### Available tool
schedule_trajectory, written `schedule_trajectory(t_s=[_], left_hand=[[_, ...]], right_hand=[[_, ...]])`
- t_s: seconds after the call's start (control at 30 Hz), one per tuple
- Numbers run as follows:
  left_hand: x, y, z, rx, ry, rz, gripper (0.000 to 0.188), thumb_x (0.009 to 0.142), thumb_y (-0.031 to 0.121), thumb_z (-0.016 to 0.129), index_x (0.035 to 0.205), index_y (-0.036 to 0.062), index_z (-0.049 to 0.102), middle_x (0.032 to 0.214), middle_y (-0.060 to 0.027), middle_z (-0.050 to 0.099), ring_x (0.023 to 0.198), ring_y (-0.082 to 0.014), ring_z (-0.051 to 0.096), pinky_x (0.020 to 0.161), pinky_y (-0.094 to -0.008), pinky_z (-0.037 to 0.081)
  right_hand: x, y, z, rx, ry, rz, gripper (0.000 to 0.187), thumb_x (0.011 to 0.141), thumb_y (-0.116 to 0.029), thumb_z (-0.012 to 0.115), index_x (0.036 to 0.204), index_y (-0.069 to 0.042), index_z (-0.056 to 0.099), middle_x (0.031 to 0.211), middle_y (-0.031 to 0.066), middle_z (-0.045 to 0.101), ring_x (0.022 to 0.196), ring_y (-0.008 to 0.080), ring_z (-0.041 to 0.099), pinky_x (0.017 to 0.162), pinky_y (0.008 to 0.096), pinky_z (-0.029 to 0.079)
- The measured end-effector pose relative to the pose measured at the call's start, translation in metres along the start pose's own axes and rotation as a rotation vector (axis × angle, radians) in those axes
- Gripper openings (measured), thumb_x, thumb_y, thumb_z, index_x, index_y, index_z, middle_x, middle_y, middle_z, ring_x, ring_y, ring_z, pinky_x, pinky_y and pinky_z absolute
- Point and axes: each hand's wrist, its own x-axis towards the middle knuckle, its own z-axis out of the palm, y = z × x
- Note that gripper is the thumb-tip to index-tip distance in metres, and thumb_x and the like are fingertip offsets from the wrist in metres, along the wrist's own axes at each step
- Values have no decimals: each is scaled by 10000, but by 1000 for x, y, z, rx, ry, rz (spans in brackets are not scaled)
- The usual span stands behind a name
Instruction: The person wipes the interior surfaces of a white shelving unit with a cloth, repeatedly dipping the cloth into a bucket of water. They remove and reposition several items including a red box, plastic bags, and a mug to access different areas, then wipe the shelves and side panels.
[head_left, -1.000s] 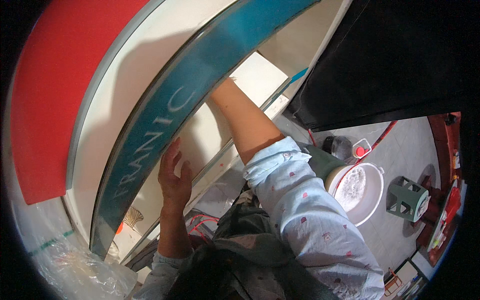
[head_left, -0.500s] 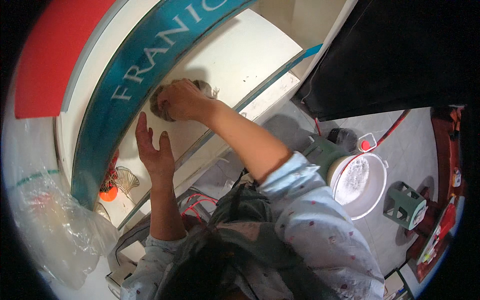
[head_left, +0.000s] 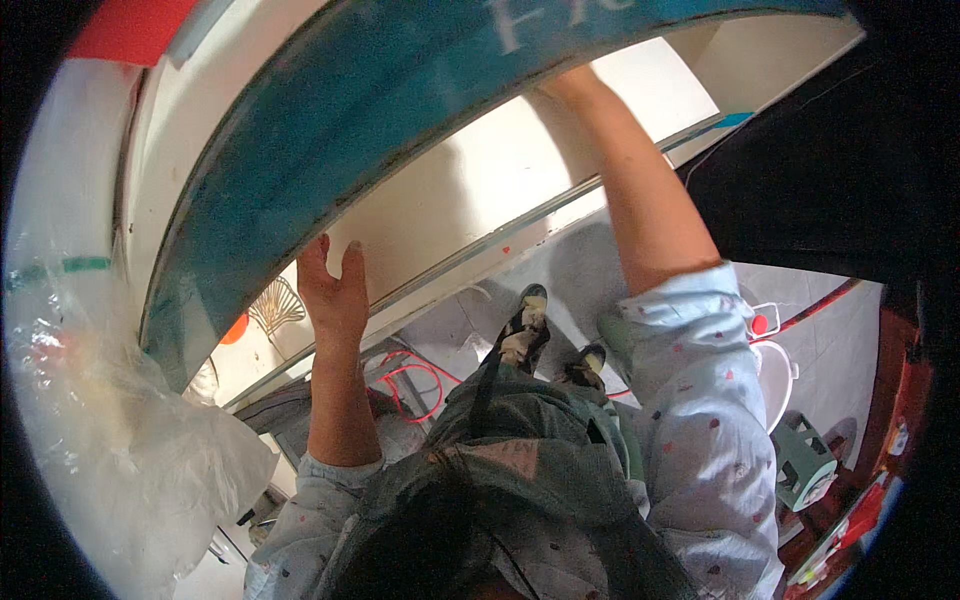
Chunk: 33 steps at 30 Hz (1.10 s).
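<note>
My right arm reaches over a white shelf [head_left: 500, 165], and my right hand [head_left: 572, 82] passes beneath a curved teal panel [head_left: 330, 150] with pale lettering. Only the back of that hand near the wrist shows; its fingers, and anything in them, are hidden. Close to the panel's lower edge stands my left hand [head_left: 335, 290], thumb spread away from the fingers and nothing visible in it. The panel's edge covers some of its fingertips. Just left of this hand, a gold fan-shaped ornament [head_left: 275, 306] and an orange round thing [head_left: 235, 328] lie on the shelf.
Clear plastic sheeting [head_left: 130, 440] hangs at the left. A black surface [head_left: 800, 180] stands at the right. On the tiled floor are a white bucket [head_left: 778, 380], partly behind my sleeve, a green stool [head_left: 805, 462] and a red cable [head_left: 437, 385] near my shoes [head_left: 522, 330].
My right hand has moved farther right and away from me, under the panel; the grey-brown cloth beneath it is out of sight. My view has shifted, and my left hand remains near the panel's edge.
</note>
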Motion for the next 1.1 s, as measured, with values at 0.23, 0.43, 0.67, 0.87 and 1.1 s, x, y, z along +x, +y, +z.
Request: schedule_trajectory(t_s=[0.23, 0.43, 0.67, 0.87, 1.1], left_hand=[[-12, -28, -17, -172, 31, -99, 517, 841, -13, 514, 1346, 27, 408, 1412, -119, 405, 1328, -240, 349, 1088, -402, 268], [-28, -36, -24, -275, 122, -120, 473, 828, -62, 511, 1291, 20, 464, 1308, -117, 489, 1228, -200, 449, 1030, -346, 329], [-34, -42, -36, -310, 205, -152, 519, 818, -92, 487, 1318, 43, 437, 1370, -111, 444, 1278, -219, 406, 1053, -351, 291], [-44, -44, -39, -371, 296, -86, 531, 820, -118, 451, 1333, -3, 378, 1398, -143, 403, 1295, -231, 387, 1066, -352, 281], [-57, -26, -38, -431, 339, -88, 494, 849, -73, 460, 1332, -2, 383, 1401, -138, 399, 1317, -232, 355, 1079, -363, 260]], right_hand=[[-3, -86, 35, 7, -339, 1, 284, 870, -287, 494, 1070, -159, 651, 1059, 142, 643, 965, 338, 610, 845, 464, 482], [-10, -157, 77, 115, -502, -139, 278, 844, -265, 500, 1073, -226, 653, 1074, 117, 646, 1021, 314, 602, 883, 504, 442], [-13, -197, 106, 363, -708, -245, 298, 760, -212, 534, 1013, -287, 673, 1028, 98, 657, 978, 304, 608, 855, 495, 429], [-36, -210, 85, 565, -888, -403, 323, 690, -119, 513, 935, -221, 697, 946, 107, 671, 883, 298, 623, 786, 448, 458], [-83, -199, 25, 643, -1060, -462, 361, 593, -15, 481, 818, -159, 724, 838, 110, 684, 783, 291, 638, 713, 404, 486]])
